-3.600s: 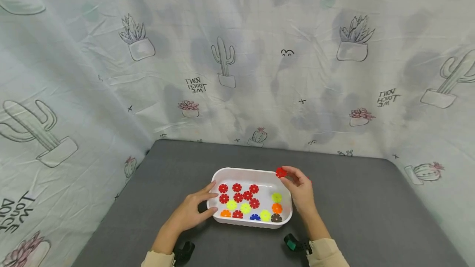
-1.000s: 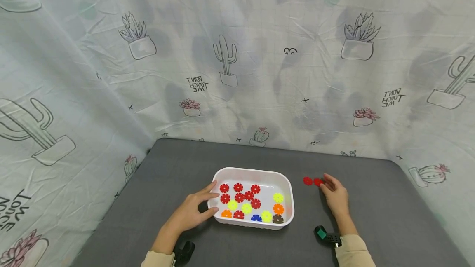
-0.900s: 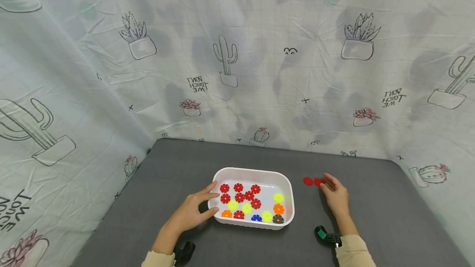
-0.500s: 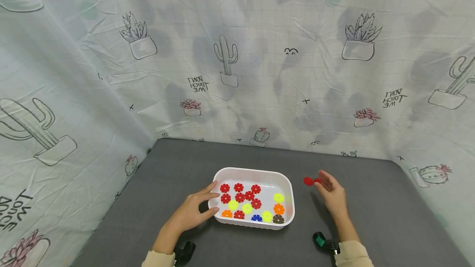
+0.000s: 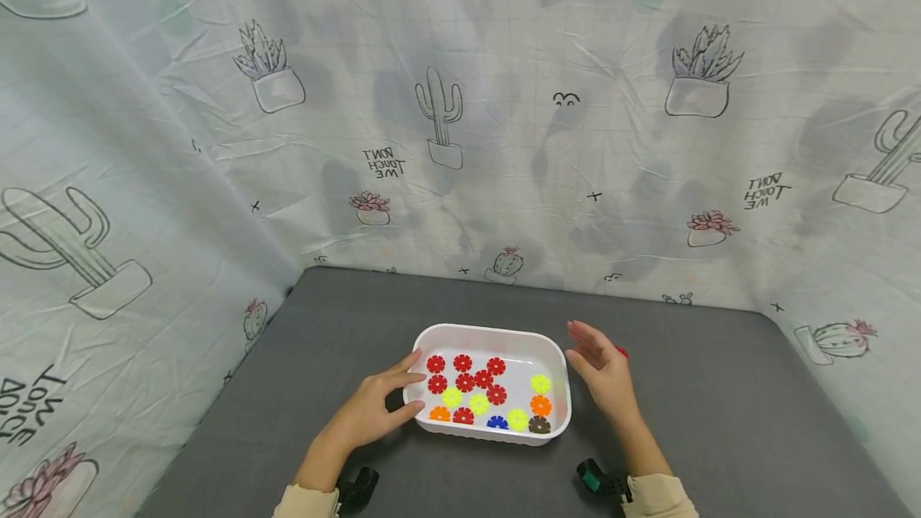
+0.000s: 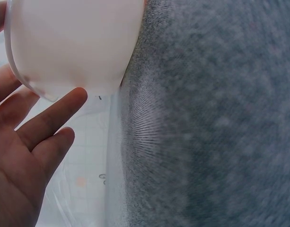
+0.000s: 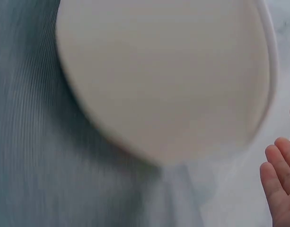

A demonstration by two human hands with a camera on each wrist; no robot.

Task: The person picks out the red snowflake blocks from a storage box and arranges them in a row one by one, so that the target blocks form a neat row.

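Red notched discs (image 5: 496, 395) lie in the white tray (image 5: 496, 340), left of the right grip (image 5: 604, 370), which is loosely spread and seems empty; another red piece (image 5: 622, 352) shows mostly hidden just beside its knuckles. The left grip (image 5: 370, 402) touches the opposite rim with fingers extended. For a clean pick, better to clear the rim, pinch one disc by its edge, and steady the tray lightly.

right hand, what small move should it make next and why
Perhaps reach over the white tray and pinch a red disc: the right hand looks empty beside the tray, several red discs lie inside, and the left hand touches its rim.
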